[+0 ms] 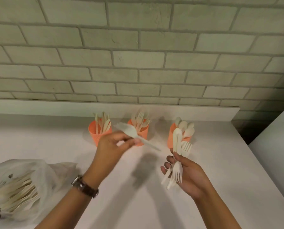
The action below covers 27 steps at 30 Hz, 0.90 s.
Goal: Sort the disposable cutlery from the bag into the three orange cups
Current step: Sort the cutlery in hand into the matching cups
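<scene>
1. L hand [114,146] held one fork [129,132] in a pinch grip, thumb + fingertips on the mid handle. The tines pointed far-left and were blurred, so prob. moving. It hung above the desk [220,162], just in front of the mid cup [145,134].
2. R hand [189,172], near-right, had its grip curled round a mixed bundle [177,146]: forks + at least one longer rounded piece, ends facing both ways. The count wasn't readable.
3. Three orange cups stood in a row at the far side: left cup [93,133] w/ knives, mid cup w/ forks, right cup [170,139] w/ spoons. All pieces stood handle-down.
4. The bag [43,176] lay near-left on the desk, open, w/ plenty of pieces inside, so I judged the task only partway done.
5. Step in hand, as I read it: fork into the mid cup. To do it well:
   - Turn the fork upright, handle down, to match the rest.
   - Come in from above the rim, not from the side, since the forks inside fanned out and could get knocked.
   - Let go only once the handle tip was inside the rim.
   - Avoid sideways push, as a light cup could tip.
6. The R hand needed to hold the bundle firm and clear of the right cup, which it overlapped in view. Loose pieces could slip out.
</scene>
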Each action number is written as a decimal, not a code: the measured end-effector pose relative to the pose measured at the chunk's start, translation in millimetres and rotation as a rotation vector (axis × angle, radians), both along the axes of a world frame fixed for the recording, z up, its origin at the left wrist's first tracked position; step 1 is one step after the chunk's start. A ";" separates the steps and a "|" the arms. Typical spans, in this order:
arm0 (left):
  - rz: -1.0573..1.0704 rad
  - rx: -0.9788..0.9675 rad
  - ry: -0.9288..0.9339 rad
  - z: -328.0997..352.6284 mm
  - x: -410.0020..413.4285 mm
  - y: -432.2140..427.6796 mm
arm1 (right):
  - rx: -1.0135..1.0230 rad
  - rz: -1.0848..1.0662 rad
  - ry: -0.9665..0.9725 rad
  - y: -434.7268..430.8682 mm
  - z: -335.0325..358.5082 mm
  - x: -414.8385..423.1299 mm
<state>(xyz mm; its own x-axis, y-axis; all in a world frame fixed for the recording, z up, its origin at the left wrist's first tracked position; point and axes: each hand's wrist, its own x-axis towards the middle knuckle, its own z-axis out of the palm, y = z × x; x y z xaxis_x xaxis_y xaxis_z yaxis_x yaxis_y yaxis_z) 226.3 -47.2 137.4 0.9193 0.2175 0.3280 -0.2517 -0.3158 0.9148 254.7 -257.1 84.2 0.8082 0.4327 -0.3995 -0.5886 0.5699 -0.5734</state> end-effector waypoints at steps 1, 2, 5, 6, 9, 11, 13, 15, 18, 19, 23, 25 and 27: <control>0.062 -0.026 0.022 1.6 13.1 3.7 | -0.034 -0.006 -0.014 -3.0 -3.9 0.6; 0.112 -0.056 0.037 1.6 28.1 7.8 | -0.065 -0.010 -0.027 -4.7 -8.0 0.8; 0.249 -0.101 0.050 -12.7 73.6 16.4 | -0.085 -0.008 -0.050 -3.9 -16.2 -0.8; 0.285 -0.079 0.044 -18.2 87.0 16.9 | -0.088 -0.007 -0.054 -2.9 -17.2 -1.3; 0.340 0.092 0.099 -40.8 121.1 19.6 | -0.104 -0.007 -0.053 -0.5 -18.4 -2.0; 0.276 0.189 0.238 -59.5 136.4 21.8 | -0.117 -0.015 -0.048 0.1 -18.9 -1.1; 0.231 0.244 0.374 -76.5 141.2 23.5 | -0.131 -0.024 -0.043 0.7 -20.2 0.3; 0.269 0.281 0.410 -85.6 137.7 25.4 | -0.153 -0.022 -0.043 1.6 -20.3 1.3; 0.316 0.279 0.297 -84.0 121.1 22.0 | -0.182 -0.014 -0.031 3.1 -18.7 2.2; 0.297 0.280 0.239 -80.7 112.6 17.8 | -0.174 -0.008 -0.014 3.5 -17.8 2.4; -0.037 0.433 0.027 -63.4 64.2 -5.7 | -0.116 0.066 0.041 5.2 -16.5 2.6; -0.276 0.559 -0.038 -55.6 44.2 -17.1 | -0.101 0.107 0.027 6.4 -16.7 1.5; -0.418 0.714 -0.102 -53.5 34.9 -25.2 | -0.090 0.150 0.004 9.2 -15.6 -0.4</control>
<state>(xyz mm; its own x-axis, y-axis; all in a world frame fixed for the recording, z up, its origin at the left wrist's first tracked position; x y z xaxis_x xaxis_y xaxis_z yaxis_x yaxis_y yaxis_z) 261.2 -72.4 84.0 0.8363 -0.4272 0.3437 -0.5479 -0.6731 0.4967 254.3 -248.0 68.6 0.7356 0.5107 -0.4450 -0.6654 0.4220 -0.6157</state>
